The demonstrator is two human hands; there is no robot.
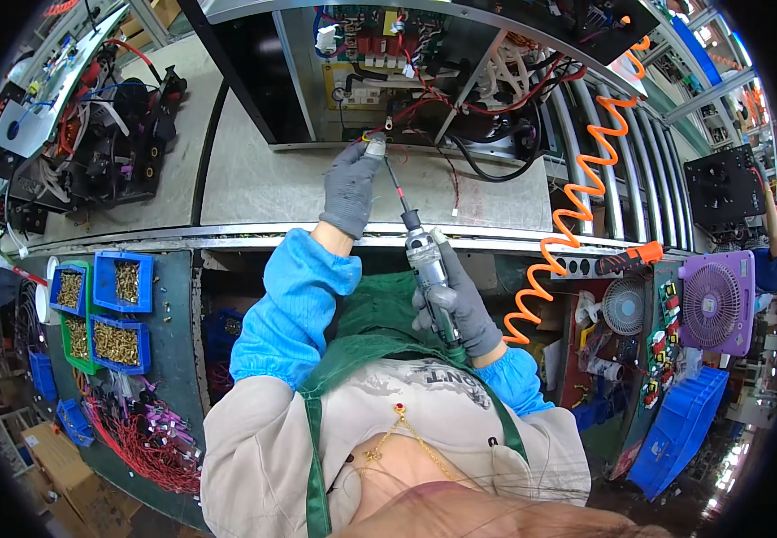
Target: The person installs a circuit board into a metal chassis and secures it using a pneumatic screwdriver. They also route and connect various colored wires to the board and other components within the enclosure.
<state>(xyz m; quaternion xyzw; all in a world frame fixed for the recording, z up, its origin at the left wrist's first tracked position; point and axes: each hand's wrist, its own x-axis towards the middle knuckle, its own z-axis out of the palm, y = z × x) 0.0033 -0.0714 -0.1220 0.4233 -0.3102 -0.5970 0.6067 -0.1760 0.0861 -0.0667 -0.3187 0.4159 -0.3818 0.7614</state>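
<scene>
My right hand (467, 305), in a grey glove, is wrapped round a silver power screwdriver (424, 255). Its long thin bit slants up and left, with the tip close to the fingertips of my left hand (349, 190). That hand, also gloved in grey, is pinched closed at the front edge of an open metal cabinet (285, 146). What sits between its fingers is too small to make out. A wire with a ring terminal (388, 123) shows just above them. Inside the cabinet are a green circuit board (433, 40) and red and black wires (424, 100).
Blue bins (125, 282) of brass-coloured fasteners stand at left, near a bundle of red wires (142, 448). Another wired assembly (133, 134) sits at far left. An orange coiled hose (577, 193) hangs right, before metal rollers (617, 170). A purple fan (716, 300) stands at far right.
</scene>
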